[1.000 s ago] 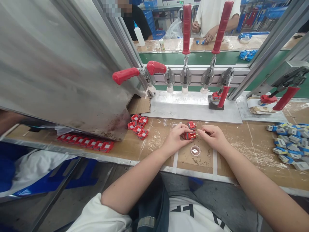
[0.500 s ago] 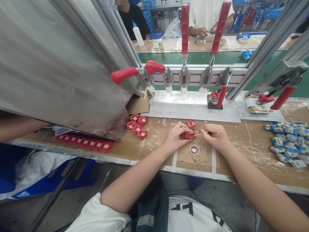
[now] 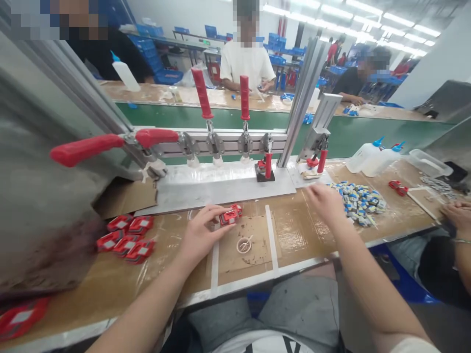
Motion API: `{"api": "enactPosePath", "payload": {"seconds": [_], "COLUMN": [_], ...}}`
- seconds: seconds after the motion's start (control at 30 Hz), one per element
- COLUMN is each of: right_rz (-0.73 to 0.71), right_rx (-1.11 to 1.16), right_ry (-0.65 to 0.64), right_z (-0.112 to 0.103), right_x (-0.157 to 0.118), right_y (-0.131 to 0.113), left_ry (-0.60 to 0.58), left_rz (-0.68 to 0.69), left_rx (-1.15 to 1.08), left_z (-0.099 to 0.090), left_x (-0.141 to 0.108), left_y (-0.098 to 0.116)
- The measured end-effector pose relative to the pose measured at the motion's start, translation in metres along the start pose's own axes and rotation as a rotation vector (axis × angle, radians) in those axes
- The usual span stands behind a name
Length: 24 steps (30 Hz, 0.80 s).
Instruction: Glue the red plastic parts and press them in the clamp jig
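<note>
Between the thumb and fingers of my left hand is a red part, held just above the cardboard mat. Another red part lies right behind it. In front of them a small round dish has a thin stick resting in it. My right hand is over the bench to the right, beside a heap of blue and grey parts. Its fingers are blurred and curled downward, and whether they hold anything does not show.
Toggle clamps with red handles stand on a metal frame behind the mat. Red parts lie at left under a metal panel. White bottles stand at right, near another person's hands. People sit across the green belt.
The view has swung to the right. My right hand has left the red part and moved right toward the blue and grey heap. The stick it held now rests in the dish.
</note>
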State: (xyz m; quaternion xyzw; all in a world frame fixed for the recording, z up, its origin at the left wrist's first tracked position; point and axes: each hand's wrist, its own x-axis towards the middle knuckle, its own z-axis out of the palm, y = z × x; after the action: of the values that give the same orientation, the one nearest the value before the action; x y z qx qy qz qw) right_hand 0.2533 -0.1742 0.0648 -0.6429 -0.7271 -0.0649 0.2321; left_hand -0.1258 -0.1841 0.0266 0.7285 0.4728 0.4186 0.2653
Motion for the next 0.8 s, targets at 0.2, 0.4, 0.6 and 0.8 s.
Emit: {"api": "enactPosePath", "payload": {"seconds": [0.2, 0.4, 0.6, 0.8], "right_rz": [-0.1, -0.047, 0.229, 0.144], "right_rx": [-0.449, -0.003, 0.987, 1.054], "right_ry": [-0.354, -0.277, -0.29, -0.375], "right_z": [-0.012, -0.003, 0.015, 0.027], "right_x": [0.016, 0.012, -0.022, -0.021], "right_y": [0.093, 0.072, 0.02, -0.018], "left_ry": [-0.235, -0.25, -0.186, -0.242], "left_rz": [-0.046, 0.047, 0.113, 0.096], "left_rx": [-0.034, -0.08, -0.022, 0.18], "left_z": [0.021, 0.055, 0.052, 0.053], "left_x": [0.05, 0.066, 0.059, 0.062], "left_y": [0.037, 0.029, 0.012, 0.012]}}
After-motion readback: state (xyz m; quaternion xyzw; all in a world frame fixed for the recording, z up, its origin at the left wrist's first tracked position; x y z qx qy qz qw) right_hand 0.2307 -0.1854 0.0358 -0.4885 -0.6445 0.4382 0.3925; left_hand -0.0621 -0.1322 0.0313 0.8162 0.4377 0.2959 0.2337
